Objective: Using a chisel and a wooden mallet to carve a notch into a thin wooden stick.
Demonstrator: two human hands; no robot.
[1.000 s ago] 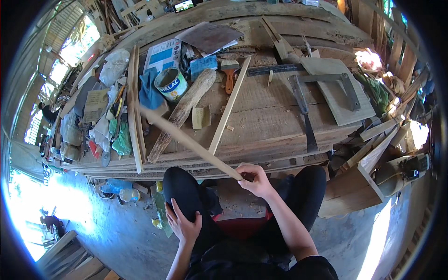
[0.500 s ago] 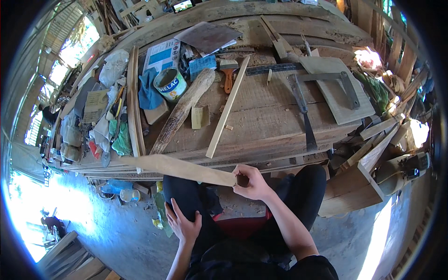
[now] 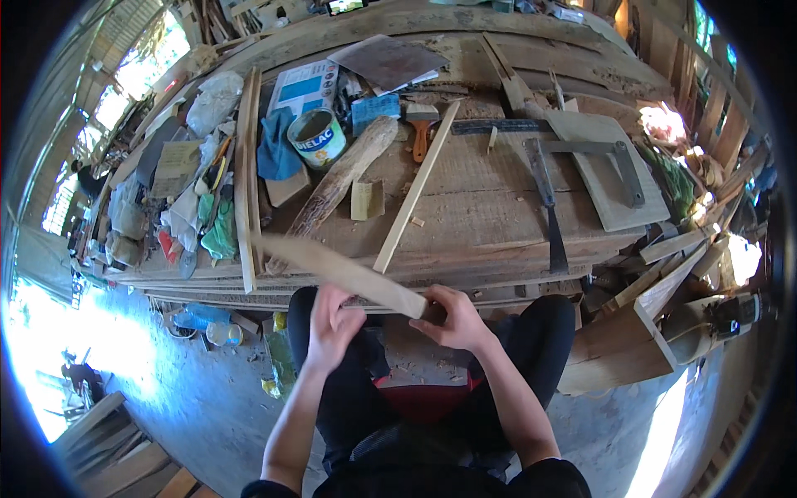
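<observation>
Head: wooden strip (image 3: pixel 355 275) points forward-left, long axis slanting.

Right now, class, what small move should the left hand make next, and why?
Perhaps close the left hand around the wooden strip to steady it: the right hand grips only one end, and the left hand, close by, shows no clear grip on it.

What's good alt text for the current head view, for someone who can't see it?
The right hand grips one end of a long wooden strip, with the left hand, blurred, close beside it. Beyond them, a wooden workbench holds a can, a blue cloth, a paintbrush and a thin stick.
</observation>
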